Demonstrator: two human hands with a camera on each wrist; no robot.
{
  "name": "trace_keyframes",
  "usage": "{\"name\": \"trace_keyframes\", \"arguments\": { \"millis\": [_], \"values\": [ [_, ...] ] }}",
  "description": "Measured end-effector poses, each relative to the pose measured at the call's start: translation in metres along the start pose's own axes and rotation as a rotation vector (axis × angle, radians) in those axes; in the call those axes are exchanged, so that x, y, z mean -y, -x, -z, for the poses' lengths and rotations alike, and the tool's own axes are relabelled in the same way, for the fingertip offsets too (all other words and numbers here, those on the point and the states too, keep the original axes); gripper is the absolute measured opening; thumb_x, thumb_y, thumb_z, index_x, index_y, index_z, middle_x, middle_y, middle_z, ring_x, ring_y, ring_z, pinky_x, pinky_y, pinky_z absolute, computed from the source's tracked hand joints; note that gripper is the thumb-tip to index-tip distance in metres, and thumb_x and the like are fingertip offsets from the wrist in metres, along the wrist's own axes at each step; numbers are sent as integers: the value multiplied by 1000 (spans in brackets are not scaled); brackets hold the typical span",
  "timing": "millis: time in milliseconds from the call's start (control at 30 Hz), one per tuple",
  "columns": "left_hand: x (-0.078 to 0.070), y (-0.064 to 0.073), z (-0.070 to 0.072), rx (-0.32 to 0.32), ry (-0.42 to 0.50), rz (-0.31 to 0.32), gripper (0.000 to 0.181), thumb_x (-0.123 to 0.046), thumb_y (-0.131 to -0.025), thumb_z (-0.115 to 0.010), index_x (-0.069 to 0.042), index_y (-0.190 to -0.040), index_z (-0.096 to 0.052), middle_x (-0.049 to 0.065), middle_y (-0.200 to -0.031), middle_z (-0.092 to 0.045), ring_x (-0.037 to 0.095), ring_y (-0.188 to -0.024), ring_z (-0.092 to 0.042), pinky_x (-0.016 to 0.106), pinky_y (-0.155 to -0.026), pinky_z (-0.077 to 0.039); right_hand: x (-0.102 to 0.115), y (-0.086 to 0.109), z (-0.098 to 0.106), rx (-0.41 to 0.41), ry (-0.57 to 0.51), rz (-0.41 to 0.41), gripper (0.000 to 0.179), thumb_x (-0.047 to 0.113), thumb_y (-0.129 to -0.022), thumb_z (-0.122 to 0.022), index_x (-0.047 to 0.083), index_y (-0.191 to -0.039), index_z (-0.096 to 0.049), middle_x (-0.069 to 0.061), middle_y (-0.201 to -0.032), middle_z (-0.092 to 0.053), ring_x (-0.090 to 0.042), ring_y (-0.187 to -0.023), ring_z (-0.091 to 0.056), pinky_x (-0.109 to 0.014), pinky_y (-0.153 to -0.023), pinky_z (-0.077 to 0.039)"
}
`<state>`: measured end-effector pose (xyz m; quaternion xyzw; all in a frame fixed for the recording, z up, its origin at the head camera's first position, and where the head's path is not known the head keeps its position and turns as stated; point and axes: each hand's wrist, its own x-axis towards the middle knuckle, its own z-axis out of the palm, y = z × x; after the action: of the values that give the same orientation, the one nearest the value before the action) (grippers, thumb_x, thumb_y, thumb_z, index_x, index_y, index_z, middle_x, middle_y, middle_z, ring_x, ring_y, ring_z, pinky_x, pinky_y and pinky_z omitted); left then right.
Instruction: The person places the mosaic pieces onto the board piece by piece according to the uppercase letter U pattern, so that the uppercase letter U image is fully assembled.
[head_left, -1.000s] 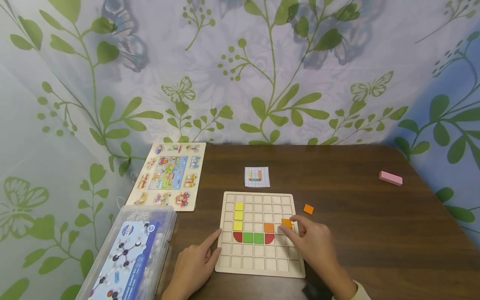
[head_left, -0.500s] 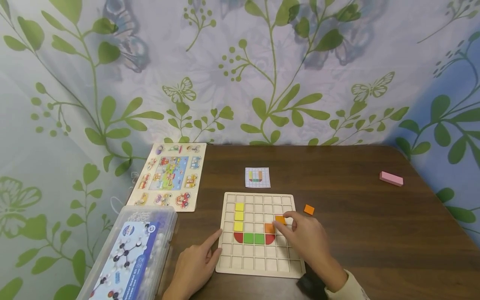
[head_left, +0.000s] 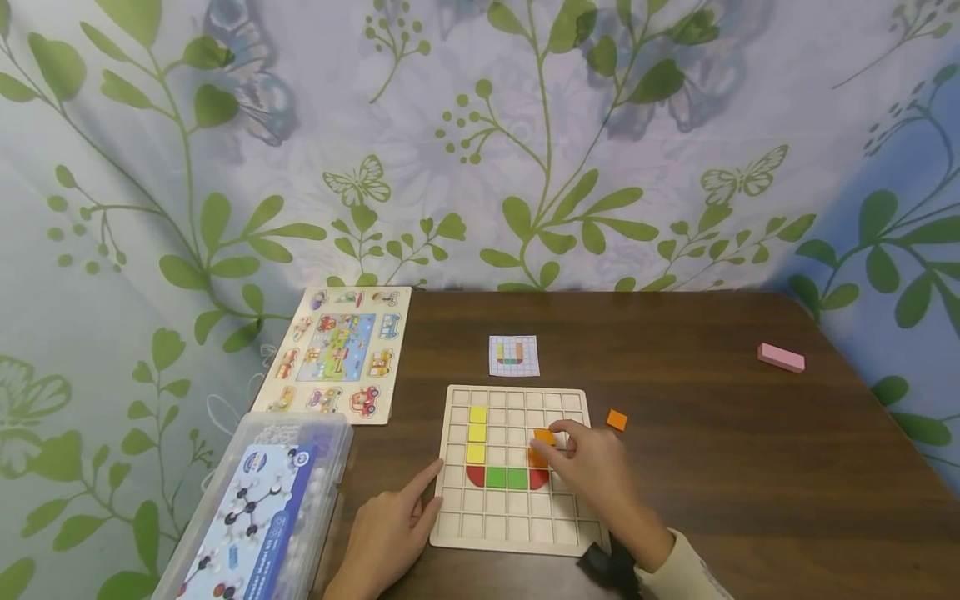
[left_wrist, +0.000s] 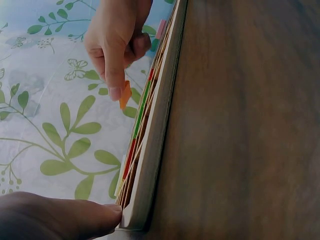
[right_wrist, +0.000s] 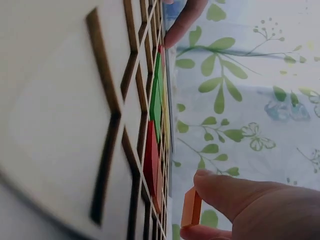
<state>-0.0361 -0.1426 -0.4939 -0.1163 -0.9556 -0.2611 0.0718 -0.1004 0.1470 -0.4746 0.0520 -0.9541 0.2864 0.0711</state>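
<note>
My right hand point(head_left: 600, 471) pinches a square orange tile point(head_left: 544, 436) between thumb and fingertip, over the right part of a wooden grid board point(head_left: 517, 529). In the right wrist view the held tile point(right_wrist: 191, 207) is tilted, standing off the board's surface. Just below it in the head view, another orange tile point(head_left: 537, 457) is partly covered by the thumb. A U-like shape on the board has yellow tiles point(head_left: 477, 432) up its left side, rounded red corners point(head_left: 476, 476) and green tiles point(head_left: 496, 477) along the bottom. My left hand point(head_left: 390, 529) touches the board's left edge with extended fingers.
One loose orange tile point(head_left: 617, 420) lies right of the board. Behind it is a small pattern card point(head_left: 513, 369). A vehicle puzzle board point(head_left: 397, 350) and clear plastic kit box point(head_left: 341, 425) stand left; a pink block point(head_left: 781, 357) lies far right.
My right hand has moved left across the board with the pinched orange tile, from the right-hand columns to above the placed orange tile. My left hand has stayed at the board's edge.
</note>
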Motion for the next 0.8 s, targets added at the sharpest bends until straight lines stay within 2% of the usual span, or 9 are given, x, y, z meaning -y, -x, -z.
{"name": "trace_keyframes", "arguments": {
  "millis": [200, 567, 800],
  "values": [
    [1, 1, 0, 23, 21, 1, 43, -24, -94, -73, -21, -137, -67, -23, -53, -29, -4, -46, -20, 21, -44, -21, -1, -3, -11, 49, -64, -40, 35, 40, -84, -84, 13, -104, -77, 10, -55, -47, -9, -51, -39, -26, -50, -31],
    [3, -2, -1, -2, 18, -18, 44, -24, -94, -74, -21, -137, -67, -24, -54, -29, -4, -45, -21, 22, -44, -22, 5, -7, -14, 44, -4, -75, 39, 44, -84, -84, 12, -104, -76, 8, -52, -46, -11, -52, -39, -27, -49, -28],
    [5, 1, -3, -3, 11, -21, 44, -24, -93, -75, -23, -136, -67, -24, -55, -30, -4, -45, -24, 22, -44, -24, 6, -4, -17, 68, 15, -90, 42, 45, -84, -84, 10, -107, -75, 8, -52, -45, -12, -53, -40, -26, -50, -28]
  ]
}}
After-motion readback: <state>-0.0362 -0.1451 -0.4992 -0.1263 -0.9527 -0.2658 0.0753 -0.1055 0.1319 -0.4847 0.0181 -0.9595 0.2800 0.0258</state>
